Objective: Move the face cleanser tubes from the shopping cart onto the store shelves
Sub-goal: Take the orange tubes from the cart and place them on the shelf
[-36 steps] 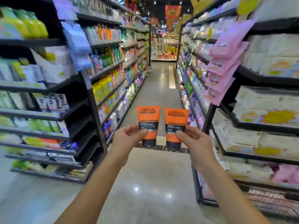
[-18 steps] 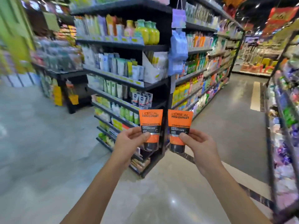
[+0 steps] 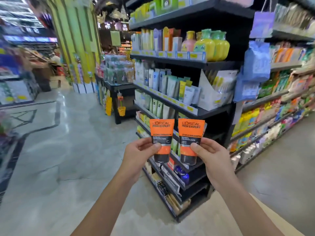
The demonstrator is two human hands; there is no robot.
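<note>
Glossy pale stone floor (image 3: 59, 150) open to the left, black store shelves (image 3: 213, 111) packed with soft tubes at right, left hand (image 3: 141, 150) grip pinching left orange tube (image 3: 162, 133), right hand (image 3: 209, 152) grip pinching right orange tube (image 3: 190, 133), both flat, upright, round black caps down, side by side before the lower shelf edges.

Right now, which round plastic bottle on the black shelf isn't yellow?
The pink bottle with a yellow cap, leftmost in its row; the yellow bottles beside it have green caps.

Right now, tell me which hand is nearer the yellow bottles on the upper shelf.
Right. The right hand is almost straight below the yellow bottles; the left hand is below and farther left.
</note>
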